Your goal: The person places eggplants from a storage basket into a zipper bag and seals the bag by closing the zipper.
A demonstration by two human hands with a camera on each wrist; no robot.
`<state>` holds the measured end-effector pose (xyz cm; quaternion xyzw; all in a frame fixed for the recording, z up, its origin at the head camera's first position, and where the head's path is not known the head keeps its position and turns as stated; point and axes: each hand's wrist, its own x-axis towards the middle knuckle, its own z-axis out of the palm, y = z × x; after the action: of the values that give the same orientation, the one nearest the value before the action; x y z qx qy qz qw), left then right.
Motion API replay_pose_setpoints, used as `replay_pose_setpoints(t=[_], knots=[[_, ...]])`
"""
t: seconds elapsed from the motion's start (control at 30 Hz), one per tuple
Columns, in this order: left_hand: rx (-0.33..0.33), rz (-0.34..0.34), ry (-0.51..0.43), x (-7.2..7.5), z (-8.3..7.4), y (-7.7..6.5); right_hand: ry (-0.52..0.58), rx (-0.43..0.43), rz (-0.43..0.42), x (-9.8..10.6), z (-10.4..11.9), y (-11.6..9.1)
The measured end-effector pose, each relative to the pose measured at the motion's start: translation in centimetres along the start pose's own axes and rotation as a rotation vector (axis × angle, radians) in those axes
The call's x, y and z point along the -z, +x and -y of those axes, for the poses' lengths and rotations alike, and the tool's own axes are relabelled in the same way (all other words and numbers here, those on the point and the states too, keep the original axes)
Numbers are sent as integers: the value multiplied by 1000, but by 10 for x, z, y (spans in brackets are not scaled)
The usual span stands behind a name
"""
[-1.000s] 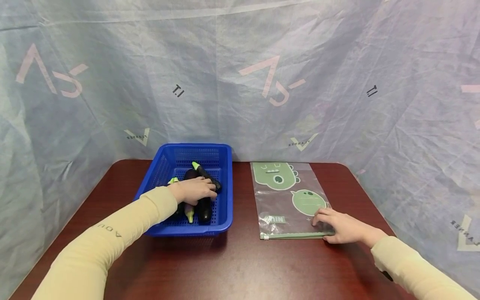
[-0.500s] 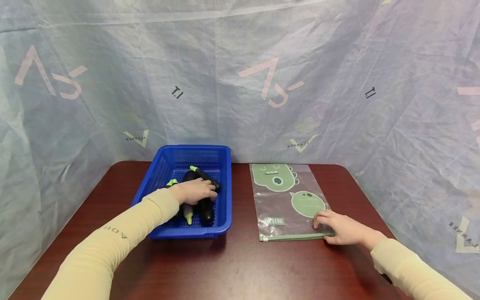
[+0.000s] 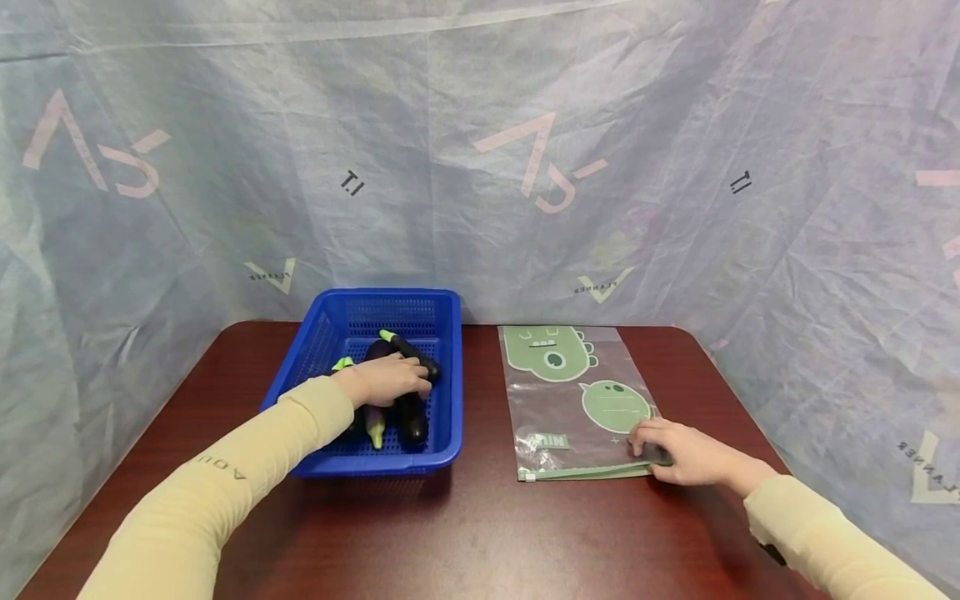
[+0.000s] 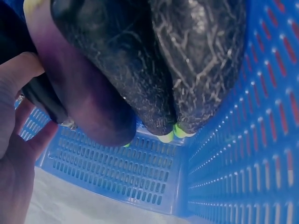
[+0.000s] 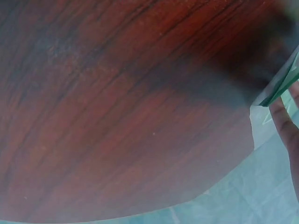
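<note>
In the head view my left hand (image 3: 384, 381) reaches into a blue plastic basket (image 3: 457, 375) and lies over several eggplants. A purple eggplant (image 3: 377, 427) and a dark eggplant (image 3: 412, 425) show below it; a slim dark one (image 3: 414, 354) with a green tip lies beyond. The left wrist view has the thumb (image 4: 25, 67) and fingers on either side of a dark eggplant (image 4: 44, 98), beside the purple one. My right hand (image 3: 690, 454) pinches the near right corner of a clear zip bag (image 3: 555, 421) with green prints. Its fingers (image 5: 282, 119) meet the bag's green edge in the right wrist view.
Basket and bag lie side by side on a reddish-brown wooden table (image 3: 495, 533). Grey-blue printed cloth (image 3: 435, 167) hangs behind the table and along both sides. A small white slider (image 3: 528, 477) sits at the left end of the bag's zip.
The right fingers have curled in further, and the bag's near right corner has risen slightly. My left hand stays over the eggplants with little visible movement.
</note>
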<state>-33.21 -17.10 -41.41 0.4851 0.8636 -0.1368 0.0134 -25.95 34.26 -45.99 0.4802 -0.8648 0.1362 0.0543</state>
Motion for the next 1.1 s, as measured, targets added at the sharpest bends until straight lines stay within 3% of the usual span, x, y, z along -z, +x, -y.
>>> replay_pose_setpoints(t=[0.33, 0.67, 0.9, 1.1], knots=[[22, -43, -15, 8, 2, -7, 99, -97, -86, -5, -2, -5], [51, -36, -50, 20, 5, -20, 9, -268, -124, -8, 5, -8], [74, -86, -63, 24, 10, -30, 108, -271, -195, -10, 1, -10], [128, -95, -58, 30, 13, -38, 97, -299, -278, -11, 1, -11]])
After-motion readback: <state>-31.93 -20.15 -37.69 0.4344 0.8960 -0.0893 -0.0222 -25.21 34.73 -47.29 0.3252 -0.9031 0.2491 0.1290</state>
